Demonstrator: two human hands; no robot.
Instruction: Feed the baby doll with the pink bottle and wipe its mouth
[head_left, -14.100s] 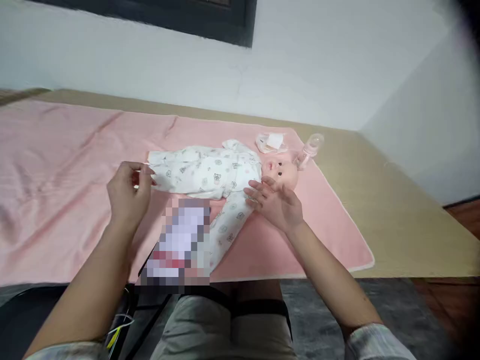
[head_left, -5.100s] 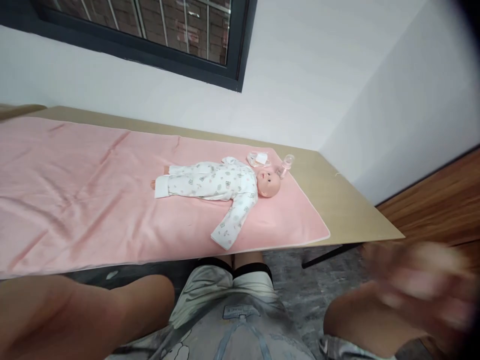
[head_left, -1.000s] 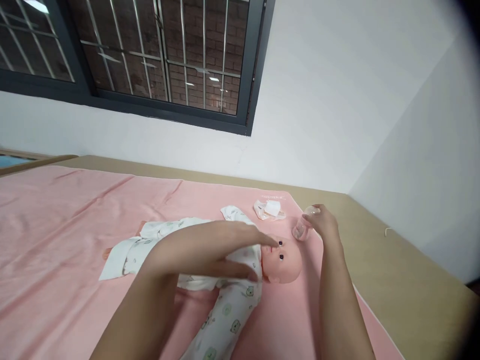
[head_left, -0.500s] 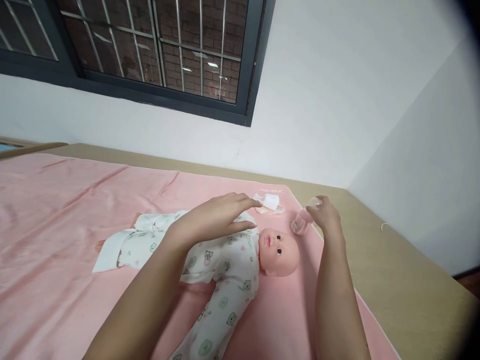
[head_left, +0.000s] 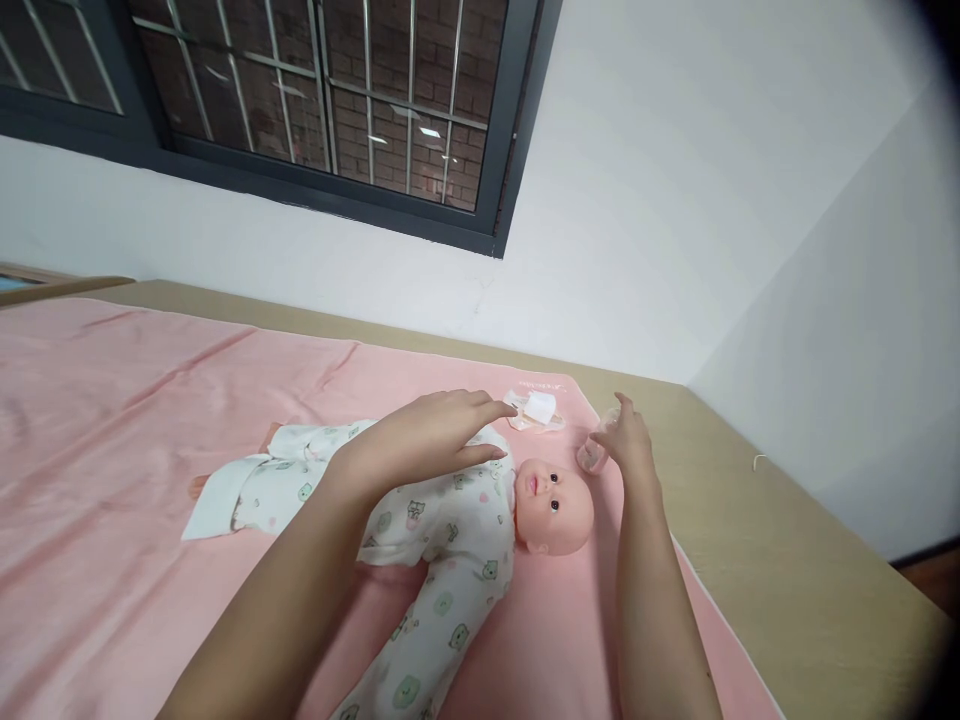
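Observation:
A baby doll [head_left: 555,508] in white printed clothes [head_left: 442,560] lies on its back on a pink sheet [head_left: 135,420], its head toward the right. Over the doll's chest, my left hand [head_left: 427,430] is open, thumb and fingers apart and holding nothing; whether it touches the clothing I cannot tell. Just beyond the head is a small clear and pink baby bottle [head_left: 592,456]. My right hand [head_left: 628,438] is at that bottle, thumb and forefinger apart, covering part of it. No firm grip on it shows.
A small white and clear packet [head_left: 538,408] lies near the sheet's far corner. The sheet covers a wooden surface [head_left: 720,500] that meets white walls [head_left: 615,200]. A dark-framed barred window [head_left: 337,100] is above. A small white hook-like piece [head_left: 759,461] is at the right.
My right hand has shifted left and toward the lower part of the bottle, its fingers spreading from the top. My left hand stays over the doll's chest. The view has moved slightly.

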